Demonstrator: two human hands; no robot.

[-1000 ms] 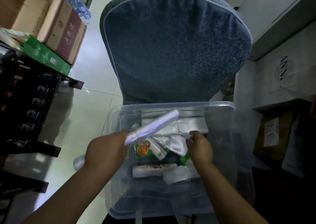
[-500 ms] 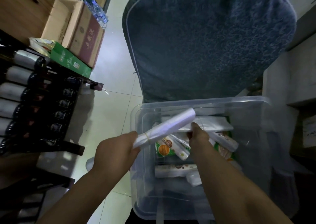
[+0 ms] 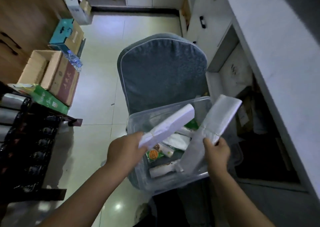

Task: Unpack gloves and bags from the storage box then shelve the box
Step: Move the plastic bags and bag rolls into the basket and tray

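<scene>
Clear box (image 3: 173,180) sat on near edge of blue chair (image 3: 162,74), lid off, packets (image 3: 166,150) and more white bags still inside. Left hand (image 3: 125,153) held a banded white bundle (image 3: 166,128) above box's left side, fingers curled round its near end, thumb on top. Right hand (image 3: 217,153) pinched near end of a second bundle (image 3: 220,117) between thumb and fingers, lifted over box's right rim, angled up toward far right. Bundles apart, not touching. Whether bags or gloves, could not tell. Cardboard boxes (image 3: 50,74) and green carton (image 3: 50,100) on floor far left, dark rack (image 3: 26,140) at left, white cabinets (image 3: 277,71) along right
</scene>
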